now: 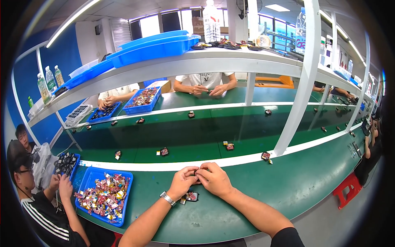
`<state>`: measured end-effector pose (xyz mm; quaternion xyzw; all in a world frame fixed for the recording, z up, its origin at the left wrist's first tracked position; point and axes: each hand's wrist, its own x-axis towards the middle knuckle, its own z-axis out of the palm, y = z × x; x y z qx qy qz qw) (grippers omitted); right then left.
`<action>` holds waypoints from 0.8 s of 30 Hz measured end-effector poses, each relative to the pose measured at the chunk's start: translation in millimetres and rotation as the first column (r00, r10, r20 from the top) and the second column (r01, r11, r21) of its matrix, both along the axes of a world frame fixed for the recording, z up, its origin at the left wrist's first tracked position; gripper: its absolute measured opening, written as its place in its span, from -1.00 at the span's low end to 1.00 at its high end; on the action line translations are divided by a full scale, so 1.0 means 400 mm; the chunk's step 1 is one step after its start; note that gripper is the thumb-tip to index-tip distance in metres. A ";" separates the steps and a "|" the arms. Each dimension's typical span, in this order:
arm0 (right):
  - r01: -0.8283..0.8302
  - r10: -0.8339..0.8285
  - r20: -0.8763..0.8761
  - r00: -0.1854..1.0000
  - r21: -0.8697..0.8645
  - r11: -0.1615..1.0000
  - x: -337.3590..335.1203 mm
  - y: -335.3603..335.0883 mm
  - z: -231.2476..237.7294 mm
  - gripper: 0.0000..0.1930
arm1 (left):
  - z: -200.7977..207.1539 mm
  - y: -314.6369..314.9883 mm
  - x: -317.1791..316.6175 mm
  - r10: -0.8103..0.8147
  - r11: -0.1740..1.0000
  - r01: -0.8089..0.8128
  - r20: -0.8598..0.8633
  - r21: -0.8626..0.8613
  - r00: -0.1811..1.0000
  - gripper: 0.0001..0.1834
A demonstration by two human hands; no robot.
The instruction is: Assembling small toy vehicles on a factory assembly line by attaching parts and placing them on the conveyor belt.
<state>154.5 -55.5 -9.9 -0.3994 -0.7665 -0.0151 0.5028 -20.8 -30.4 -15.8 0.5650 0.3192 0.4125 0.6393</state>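
Observation:
My left hand [184, 181], with a metal watch on its wrist, and my right hand [214, 179] meet over the green bench. The fingers of both are closed and pinched together at the tips. A small dark piece shows between them, mostly hidden by the fingers, and I cannot make out its kind. Just below the hands, a small black part with a reddish circuit piece in it [191, 196] lies on the bench top [247, 193]. A small pale tab sits against its left side.
Left of my arms, a blue tray [128, 193] holds many reddish small parts with white and yellow tabs. A co-worker [37, 193] sits beyond it, by a tray of black parts [76, 165]. Similar parts [164, 151] lie along the conveyor. A white post [297, 90] supports the shelf above.

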 end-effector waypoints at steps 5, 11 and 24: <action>0.040 -0.051 0.132 0.990 0.084 0.996 0.000 0.002 -0.007 -0.83 | -0.002 0.002 0.001 -0.001 1.000 0.001 -0.001 -0.001 1.000 -0.64; 0.033 -0.055 0.178 0.982 0.123 0.992 -0.009 0.000 -0.005 -0.84 | -0.001 0.000 -0.007 -0.002 1.000 0.002 0.008 -0.030 1.000 -0.65; 0.005 -0.004 0.158 0.987 -0.006 1.000 -0.010 -0.016 0.001 -0.66 | -0.007 0.012 -0.013 0.006 0.996 0.005 0.128 -0.091 0.992 -0.63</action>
